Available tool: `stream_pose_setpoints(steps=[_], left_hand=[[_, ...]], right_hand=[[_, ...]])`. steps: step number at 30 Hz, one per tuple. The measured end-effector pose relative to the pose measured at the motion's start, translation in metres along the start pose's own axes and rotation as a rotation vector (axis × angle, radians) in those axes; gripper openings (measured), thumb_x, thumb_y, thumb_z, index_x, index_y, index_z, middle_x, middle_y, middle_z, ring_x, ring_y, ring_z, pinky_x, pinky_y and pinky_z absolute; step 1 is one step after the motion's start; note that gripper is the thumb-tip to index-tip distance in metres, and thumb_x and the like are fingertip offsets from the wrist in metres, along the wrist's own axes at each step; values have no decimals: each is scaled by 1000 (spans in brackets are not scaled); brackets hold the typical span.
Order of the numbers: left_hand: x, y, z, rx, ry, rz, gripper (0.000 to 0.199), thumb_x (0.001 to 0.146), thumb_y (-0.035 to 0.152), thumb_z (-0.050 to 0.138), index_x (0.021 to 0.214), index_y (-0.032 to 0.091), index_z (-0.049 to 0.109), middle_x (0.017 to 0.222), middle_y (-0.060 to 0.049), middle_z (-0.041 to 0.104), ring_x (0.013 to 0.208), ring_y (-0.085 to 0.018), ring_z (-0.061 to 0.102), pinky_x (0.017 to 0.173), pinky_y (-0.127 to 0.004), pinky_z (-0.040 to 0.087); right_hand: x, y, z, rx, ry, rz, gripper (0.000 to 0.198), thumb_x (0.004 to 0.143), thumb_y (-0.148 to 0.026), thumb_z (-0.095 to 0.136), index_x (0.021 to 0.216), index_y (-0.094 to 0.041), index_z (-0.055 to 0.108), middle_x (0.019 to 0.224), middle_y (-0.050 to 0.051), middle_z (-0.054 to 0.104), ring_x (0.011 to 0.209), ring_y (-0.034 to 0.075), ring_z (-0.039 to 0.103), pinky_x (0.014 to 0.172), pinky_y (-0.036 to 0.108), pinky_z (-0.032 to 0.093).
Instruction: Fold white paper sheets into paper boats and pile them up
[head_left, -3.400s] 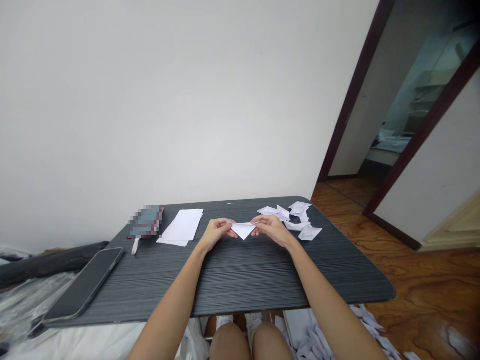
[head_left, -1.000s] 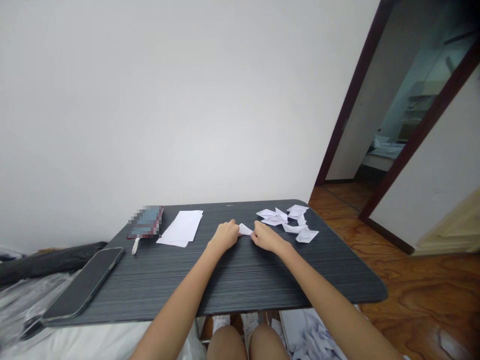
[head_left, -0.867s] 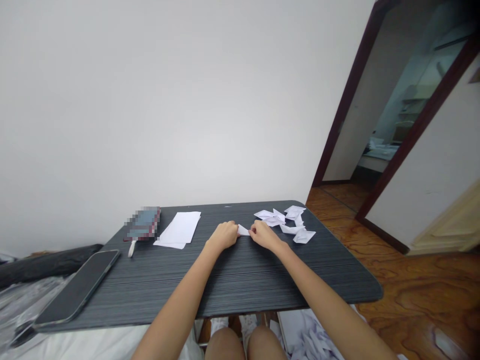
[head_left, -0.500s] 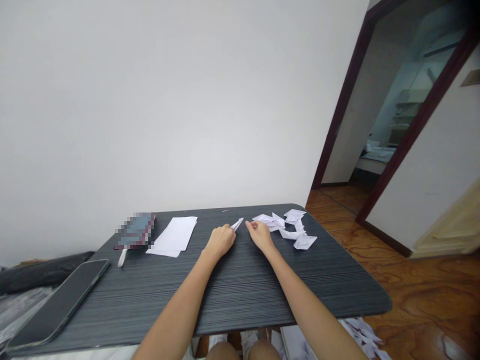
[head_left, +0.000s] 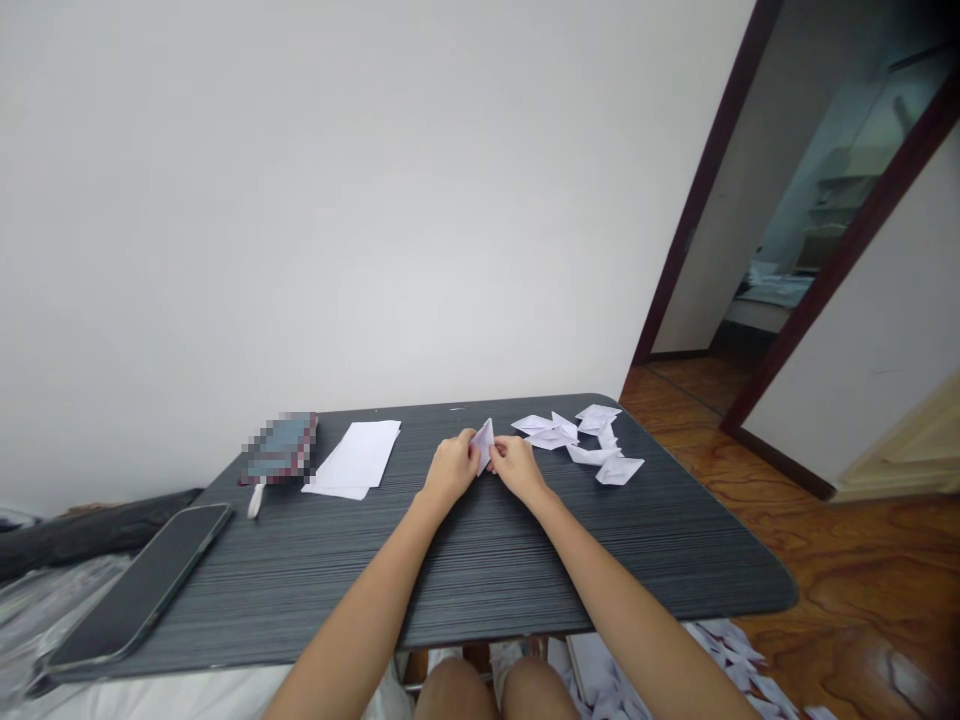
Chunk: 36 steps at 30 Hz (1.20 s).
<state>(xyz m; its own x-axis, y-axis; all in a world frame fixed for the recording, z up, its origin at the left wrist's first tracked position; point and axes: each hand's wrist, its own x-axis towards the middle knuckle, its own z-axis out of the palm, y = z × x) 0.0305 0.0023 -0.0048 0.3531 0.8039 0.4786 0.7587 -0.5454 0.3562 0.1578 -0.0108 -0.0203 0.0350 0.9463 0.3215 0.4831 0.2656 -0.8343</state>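
Over the middle of the dark table, a small folded white paper [head_left: 484, 446] stands with its point up between my two hands. My left hand [head_left: 454, 464] is closed on its left side. From the other side, my right hand [head_left: 516, 464] pinches its right edge with thumb and fingertips. Just right of my right hand lie several folded paper boats [head_left: 552, 432], loosely grouped. A stack of flat white paper sheets [head_left: 358, 456] rests to the left of my left hand.
The dark table [head_left: 315, 570] has rounded right corners and meets a white wall. At left are a phone [head_left: 142, 590] and a blurred, red-edged flat item [head_left: 283, 445] with a white strap [head_left: 256, 500]. More folded papers [head_left: 739, 660] lie on the floor at lower right.
My right hand has moved from beside the folded paper to gripping its right edge. The paper has turned from narrow and slanted to upright and wider. The view has shifted slightly.
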Motion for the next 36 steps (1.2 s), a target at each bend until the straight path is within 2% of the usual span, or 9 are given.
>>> stream_pose_setpoints(steps=[7, 10, 13, 17, 20, 24, 28, 31, 36], left_hand=[[4, -6, -1, -789, 20, -193, 23, 75, 29, 45, 91, 14, 53, 54, 1, 58, 44, -11, 56, 47, -22, 47], [7, -6, -5, -1107, 38, -288, 25, 69, 30, 53, 86, 10, 55, 59, -2, 61, 53, -14, 60, 57, -28, 51], [7, -8, -8, -1262, 72, -344, 25, 65, 28, 57, 80, 9, 56, 63, -4, 63, 58, -15, 62, 64, -31, 51], [6, -8, -6, -1278, 21, -318, 24, 65, 31, 58, 73, 9, 52, 55, -3, 60, 52, -16, 61, 54, -28, 49], [6, -7, -4, -1214, 2, -309, 31, 64, 35, 60, 80, 11, 48, 51, 1, 56, 42, -12, 55, 41, -22, 43], [7, -8, -3, -1138, -50, -293, 38, 63, 35, 61, 90, 11, 49, 57, 1, 57, 40, -7, 50, 41, -19, 40], [7, -8, -3, -1066, -127, -241, 28, 64, 32, 60, 78, 9, 55, 63, -1, 57, 48, -8, 51, 43, -19, 40], [6, -7, -2, -985, -190, -198, 25, 65, 31, 58, 78, 10, 55, 63, 0, 55, 46, -7, 48, 42, -18, 38], [4, -7, 0, -874, -256, -125, 21, 66, 29, 58, 76, 10, 56, 62, 1, 54, 49, -7, 48, 44, -17, 38]], right_hand=[[5, 0, -7, 352, 59, 41, 34, 71, -29, 47, 98, -12, 58, 56, 2, 62, 44, 14, 57, 48, 26, 48], [8, -2, -15, 604, 46, 40, 33, 65, -29, 55, 93, -12, 61, 62, 3, 63, 51, 13, 57, 57, 28, 49], [8, -4, -22, 715, 34, 9, 24, 64, -25, 55, 83, -14, 65, 63, 2, 63, 56, 11, 56, 64, 29, 47], [6, -7, -24, 638, 26, -5, 19, 65, -23, 53, 75, -13, 66, 56, 2, 60, 55, 11, 54, 60, 26, 43], [5, -9, -24, 535, -6, -33, 17, 64, -21, 54, 73, -13, 65, 57, 1, 59, 54, 10, 53, 55, 23, 40], [3, -10, -23, 483, -57, -43, 14, 64, -22, 54, 70, -12, 62, 55, 0, 57, 51, 9, 52, 49, 21, 38], [1, -12, -24, 465, -68, -18, 27, 67, -29, 54, 89, -14, 57, 56, -2, 57, 47, 9, 52, 44, 20, 36], [2, -10, -22, 413, -50, -26, 32, 67, -32, 55, 94, -15, 56, 61, 0, 60, 52, 11, 55, 49, 22, 41], [6, -4, -20, 350, 24, -69, 19, 63, -31, 59, 69, -13, 62, 72, 6, 64, 69, 16, 58, 66, 28, 45]])
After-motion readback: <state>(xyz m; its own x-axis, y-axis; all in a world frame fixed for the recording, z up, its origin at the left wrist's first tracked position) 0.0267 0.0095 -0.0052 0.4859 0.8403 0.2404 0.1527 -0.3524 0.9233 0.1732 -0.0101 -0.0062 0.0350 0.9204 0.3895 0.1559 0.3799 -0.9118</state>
